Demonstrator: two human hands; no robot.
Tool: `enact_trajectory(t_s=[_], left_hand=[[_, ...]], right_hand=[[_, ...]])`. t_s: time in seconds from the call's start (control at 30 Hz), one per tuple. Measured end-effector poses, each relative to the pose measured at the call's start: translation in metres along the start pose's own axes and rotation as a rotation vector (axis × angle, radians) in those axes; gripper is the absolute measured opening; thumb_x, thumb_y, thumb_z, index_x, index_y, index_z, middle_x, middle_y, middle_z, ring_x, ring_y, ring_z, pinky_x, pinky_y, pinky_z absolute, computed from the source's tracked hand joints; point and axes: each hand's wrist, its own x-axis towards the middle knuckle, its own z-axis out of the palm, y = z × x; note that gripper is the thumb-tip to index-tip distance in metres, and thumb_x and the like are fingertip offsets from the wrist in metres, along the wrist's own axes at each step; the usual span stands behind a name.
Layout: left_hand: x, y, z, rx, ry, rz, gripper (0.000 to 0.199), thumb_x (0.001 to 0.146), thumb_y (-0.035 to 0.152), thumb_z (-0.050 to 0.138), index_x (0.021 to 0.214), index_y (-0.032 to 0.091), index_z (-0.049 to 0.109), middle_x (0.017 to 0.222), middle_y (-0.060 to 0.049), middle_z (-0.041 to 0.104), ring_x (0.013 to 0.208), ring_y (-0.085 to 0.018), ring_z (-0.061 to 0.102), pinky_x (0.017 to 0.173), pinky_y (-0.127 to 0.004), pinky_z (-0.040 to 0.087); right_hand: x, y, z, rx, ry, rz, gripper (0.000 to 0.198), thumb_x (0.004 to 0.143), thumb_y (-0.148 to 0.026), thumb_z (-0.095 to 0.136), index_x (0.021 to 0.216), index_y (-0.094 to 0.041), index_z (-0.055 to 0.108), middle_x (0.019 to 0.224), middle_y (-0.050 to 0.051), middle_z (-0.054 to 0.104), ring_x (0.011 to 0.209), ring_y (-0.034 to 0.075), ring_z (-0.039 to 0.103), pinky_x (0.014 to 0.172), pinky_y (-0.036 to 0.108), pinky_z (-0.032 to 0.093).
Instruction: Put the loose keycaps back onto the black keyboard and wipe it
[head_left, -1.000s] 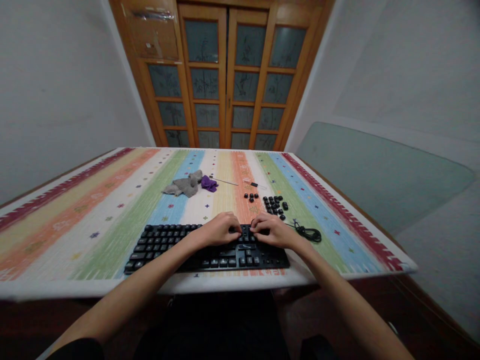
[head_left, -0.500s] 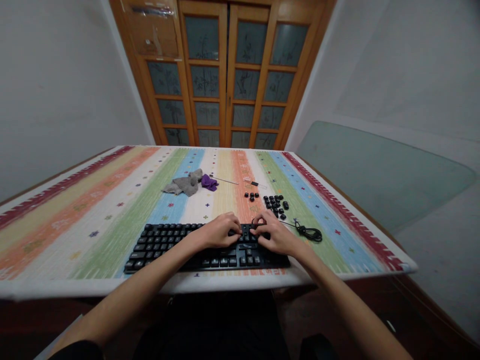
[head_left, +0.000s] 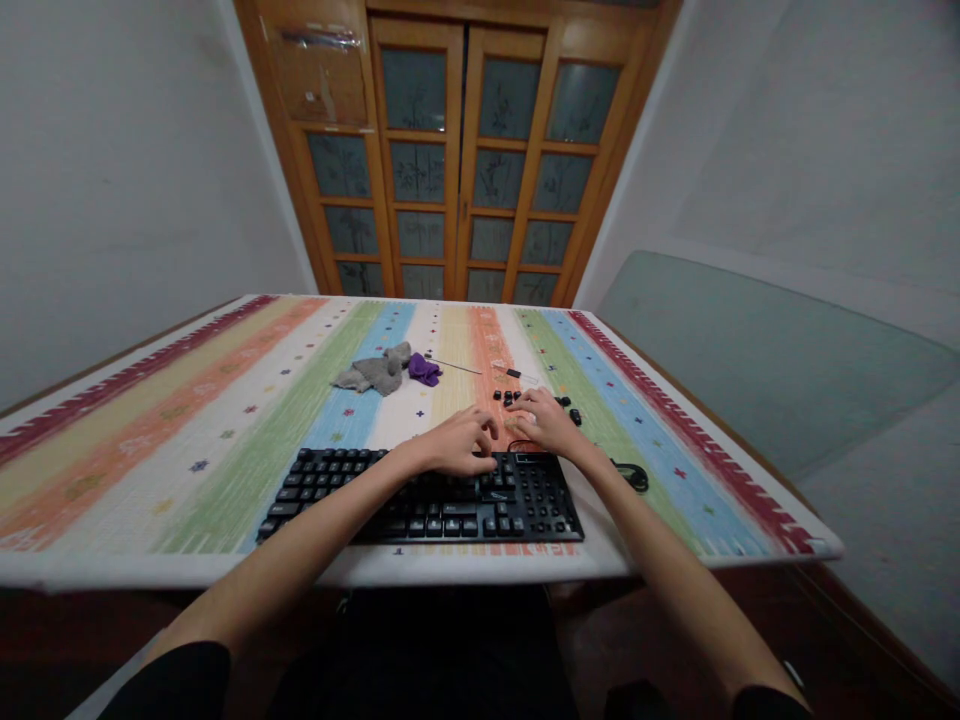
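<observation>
Head view, and the black keyboard (head_left: 544, 500) lies along the near edge of the striped tablecloth (head_left: 277, 440), both bare arms coming up from below. Left hand (head_left: 459, 442) is over the keyboard's upper middle, thumb and bent forefinger apart with a gap between them. Right hand (head_left: 547, 422) is stretched out past the keyboard's far edge, fingers spread above the cloth, fingertips right at a little group of loose keycaps (head_left: 508, 397); whether they grip one, I can't tell.

Plenty around them! A grey cloth (head_left: 377, 372) lies crumpled beyond the keyboard, a purple cloth (head_left: 425, 371) against its side, then a thin rod (head_left: 456, 365) slanting away, and a small black-and-clear item (head_left: 514, 373) just beyond the keycaps. Further back stand wooden doors (head_left: 452, 170) with dark panes, and a pale green panel (head_left: 750, 340) is over by the right wall.

Now for the hidden bits: the left forearm and hand cover much of the keyboard's middle, the right hand blocks more keycaps behind it, with a few peeking out on its far side, and the right forearm hides part of the coiled cable (head_left: 635, 478). Key lettering is too small to read, and the dark sleeves run off the bottom edge.
</observation>
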Motion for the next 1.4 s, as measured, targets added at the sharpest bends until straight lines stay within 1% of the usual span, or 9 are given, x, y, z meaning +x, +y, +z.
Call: enact_trajectory(t_s=[0.1, 0.27, 0.43, 0.63, 0.77, 0.83, 1.03, 1.23, 1.4], left_hand=[[0.023, -0.023, -0.003, 0.0, 0.099, -0.082, 0.014, 0.083, 0.018, 0.06, 0.08, 0.015, 0.074, 0.097, -0.007, 0.067, 0.096, -0.021, 0.061, 0.093, -0.032, 0.047], [0.062, -0.061, 0.007, 0.032, 0.187, -0.181, 0.025, 0.082, 0.015, 0.057, 0.104, 0.014, 0.068, 0.104, -0.009, 0.069, 0.099, -0.023, 0.063, 0.092, -0.036, 0.049], [0.088, -0.082, 0.026, 0.028, 0.196, -0.237, 0.027, 0.078, 0.008, 0.053, 0.099, 0.013, 0.069, 0.097, -0.009, 0.072, 0.092, -0.022, 0.066, 0.086, -0.032, 0.051], [0.094, -0.087, 0.033, -0.009, 0.185, -0.256, 0.018, 0.073, 0.007, 0.056, 0.081, 0.014, 0.071, 0.077, -0.004, 0.071, 0.076, -0.018, 0.065, 0.075, -0.027, 0.05], [0.087, -0.078, 0.024, -0.042, 0.204, -0.255, 0.015, 0.072, 0.008, 0.058, 0.079, 0.012, 0.071, 0.077, -0.005, 0.071, 0.074, -0.019, 0.064, 0.073, -0.028, 0.05], [0.078, -0.071, 0.017, -0.067, 0.209, -0.24, 0.014, 0.072, 0.009, 0.059, 0.079, 0.012, 0.071, 0.079, -0.005, 0.071, 0.076, -0.019, 0.065, 0.074, -0.028, 0.05], [0.031, -0.042, -0.005, -0.166, 0.16, -0.168, 0.011, 0.077, 0.017, 0.065, 0.084, 0.015, 0.073, 0.083, -0.003, 0.075, 0.079, -0.016, 0.067, 0.078, -0.026, 0.049], [-0.006, -0.019, -0.01, -0.241, 0.076, -0.146, 0.012, 0.079, 0.018, 0.066, 0.087, 0.016, 0.074, 0.085, -0.002, 0.075, 0.08, -0.015, 0.067, 0.078, -0.024, 0.047], [-0.016, -0.013, -0.007, -0.196, 0.042, -0.151, 0.011, 0.08, 0.019, 0.069, 0.089, 0.016, 0.075, 0.087, -0.003, 0.075, 0.081, -0.017, 0.067, 0.075, -0.024, 0.046]], right_hand=[[0.016, 0.012, 0.009, -0.096, -0.004, 0.04, 0.026, 0.088, -0.011, 0.058, 0.108, -0.016, 0.074, 0.098, 0.011, 0.061, 0.096, 0.026, 0.052, 0.092, 0.039, 0.044], [0.027, 0.019, 0.018, -0.113, -0.021, 0.035, 0.019, 0.088, -0.009, 0.06, 0.098, -0.013, 0.075, 0.1, 0.014, 0.063, 0.099, 0.028, 0.052, 0.09, 0.039, 0.044], [0.026, 0.019, 0.017, -0.049, -0.03, 0.034, 0.01, 0.085, -0.009, 0.065, 0.087, -0.013, 0.074, 0.088, 0.012, 0.069, 0.091, 0.026, 0.056, 0.084, 0.037, 0.045], [0.007, -0.002, -0.002, 0.189, -0.099, -0.059, 0.007, 0.086, -0.023, 0.07, 0.089, -0.019, 0.076, 0.08, 0.002, 0.072, 0.072, 0.015, 0.061, 0.069, 0.025, 0.046], [-0.009, -0.023, -0.011, 0.544, -0.234, -0.167, 0.018, 0.088, -0.034, 0.07, 0.09, -0.018, 0.077, 0.077, 0.003, 0.072, 0.068, 0.015, 0.061, 0.064, 0.024, 0.047], [-0.014, -0.03, -0.011, 0.588, -0.273, -0.197, 0.018, 0.088, -0.034, 0.07, 0.09, -0.018, 0.077, 0.079, 0.004, 0.073, 0.072, 0.016, 0.062, 0.067, 0.026, 0.048], [-0.021, -0.038, -0.003, 0.463, -0.23, -0.274, 0.007, 0.088, -0.022, 0.071, 0.086, -0.018, 0.076, 0.085, 0.005, 0.074, 0.085, 0.02, 0.062, 0.084, 0.035, 0.047], [-0.031, -0.048, -0.002, 0.379, -0.139, -0.293, 0.006, 0.088, -0.016, 0.071, 0.084, -0.018, 0.074, 0.087, 0.006, 0.072, 0.087, 0.021, 0.06, 0.083, 0.036, 0.048], [-0.04, -0.062, -0.014, 0.28, -0.138, -0.254, 0.014, 0.088, -0.031, 0.073, 0.084, -0.017, 0.075, 0.099, 0.009, 0.064, 0.099, 0.023, 0.056, 0.088, 0.038, 0.047]])
